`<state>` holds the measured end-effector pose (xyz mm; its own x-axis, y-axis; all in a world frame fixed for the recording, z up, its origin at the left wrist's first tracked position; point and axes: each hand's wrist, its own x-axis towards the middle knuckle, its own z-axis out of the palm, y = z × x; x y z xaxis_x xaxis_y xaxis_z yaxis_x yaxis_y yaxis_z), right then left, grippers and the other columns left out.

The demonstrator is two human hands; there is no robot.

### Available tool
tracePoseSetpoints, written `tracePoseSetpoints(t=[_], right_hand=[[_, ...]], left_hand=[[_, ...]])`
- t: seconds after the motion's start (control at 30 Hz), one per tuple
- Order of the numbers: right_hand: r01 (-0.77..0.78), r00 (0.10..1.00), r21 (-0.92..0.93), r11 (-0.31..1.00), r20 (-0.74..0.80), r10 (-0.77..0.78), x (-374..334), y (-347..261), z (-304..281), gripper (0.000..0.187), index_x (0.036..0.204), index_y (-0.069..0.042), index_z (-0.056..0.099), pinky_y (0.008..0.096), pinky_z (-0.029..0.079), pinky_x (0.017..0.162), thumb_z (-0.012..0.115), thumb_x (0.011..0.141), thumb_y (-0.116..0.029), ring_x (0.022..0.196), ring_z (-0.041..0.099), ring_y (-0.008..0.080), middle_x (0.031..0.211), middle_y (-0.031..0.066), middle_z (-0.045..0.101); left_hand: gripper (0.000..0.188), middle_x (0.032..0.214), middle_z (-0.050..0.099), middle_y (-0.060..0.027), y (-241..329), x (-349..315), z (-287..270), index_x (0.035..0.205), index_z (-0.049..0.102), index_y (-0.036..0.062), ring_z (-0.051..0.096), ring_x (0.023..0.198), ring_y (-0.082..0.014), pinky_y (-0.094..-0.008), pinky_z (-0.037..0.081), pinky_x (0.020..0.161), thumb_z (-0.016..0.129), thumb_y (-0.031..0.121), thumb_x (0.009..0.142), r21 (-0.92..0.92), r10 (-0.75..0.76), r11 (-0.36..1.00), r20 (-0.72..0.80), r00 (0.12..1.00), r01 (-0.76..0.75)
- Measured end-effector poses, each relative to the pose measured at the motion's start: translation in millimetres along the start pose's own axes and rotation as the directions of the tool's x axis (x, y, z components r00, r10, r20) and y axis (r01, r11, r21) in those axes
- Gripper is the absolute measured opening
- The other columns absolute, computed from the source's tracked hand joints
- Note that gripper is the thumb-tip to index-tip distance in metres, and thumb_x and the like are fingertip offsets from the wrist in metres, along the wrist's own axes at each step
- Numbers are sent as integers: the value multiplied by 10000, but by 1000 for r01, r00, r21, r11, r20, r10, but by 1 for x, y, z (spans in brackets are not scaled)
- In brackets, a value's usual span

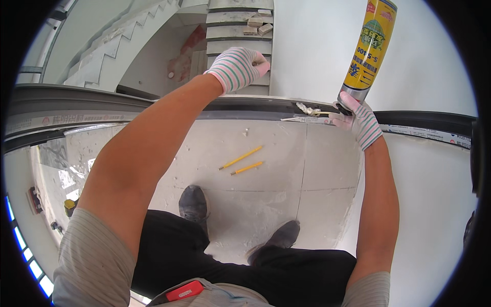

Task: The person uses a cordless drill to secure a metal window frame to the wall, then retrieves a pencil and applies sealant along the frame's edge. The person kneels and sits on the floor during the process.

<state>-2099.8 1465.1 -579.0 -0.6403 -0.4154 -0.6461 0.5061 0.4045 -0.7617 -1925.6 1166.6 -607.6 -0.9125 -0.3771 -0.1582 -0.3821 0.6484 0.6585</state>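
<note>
My right hand [362, 120], in a striped glove, is closed around the nozzle end of a yellow spray foam can [373, 43], held upside down and slightly tilted. A thin pale tube [325, 112] reaches left from the nozzle to a lump of white foam [308, 109] at the dark frame rail [245, 107]. Beyond that rail, my left hand [238, 69], gloved alike, is raised with its fingers curled together. Whether anything is pinched in them is hidden.
Two yellow pencil-like sticks [241, 157] lie on the tiled floor [271, 199] before my shoes. Past the rail, a staircase [238, 33] carries several loose blocks [255, 23]. A white wall [312, 51] stands at right. A yellow-topped object [70, 205] sits at left.
</note>
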Motion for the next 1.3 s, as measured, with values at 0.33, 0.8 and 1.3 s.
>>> tracePoseSetpoints(t=[0.33,0.8,1.3], right_hand=[[9,999,-45,999,31,-8,5,5,-6,665,1289,-80,545,338,650,752,845,811,-432,891,711,242,1109,73,629],[43,999,-80,996,17,-42,6,3,-7,630,1297,-79,544,328,644,710,819,839,-412,887,719,241,1125,68,637],[44,999,-41,998,22,-43,7,5,-7,521,1236,-60,575,302,632,661,792,871,-362,779,741,229,1079,79,657]], left_hand=[[280,743,666,-108,-12,-4,-3,995,727,38,567,660,-212,-317,528,735,627,299,970,-6,-11,1000,40,999,12],[301,817,702,-123,-26,-5,-2,1046,724,40,615,713,-238,-338,526,767,616,315,985,-31,-49,998,68,996,51],[328,830,723,-124,-63,-1,-8,1038,737,53,656,739,-247,-339,534,775,622,352,969,-56,-179,982,5,984,179]])
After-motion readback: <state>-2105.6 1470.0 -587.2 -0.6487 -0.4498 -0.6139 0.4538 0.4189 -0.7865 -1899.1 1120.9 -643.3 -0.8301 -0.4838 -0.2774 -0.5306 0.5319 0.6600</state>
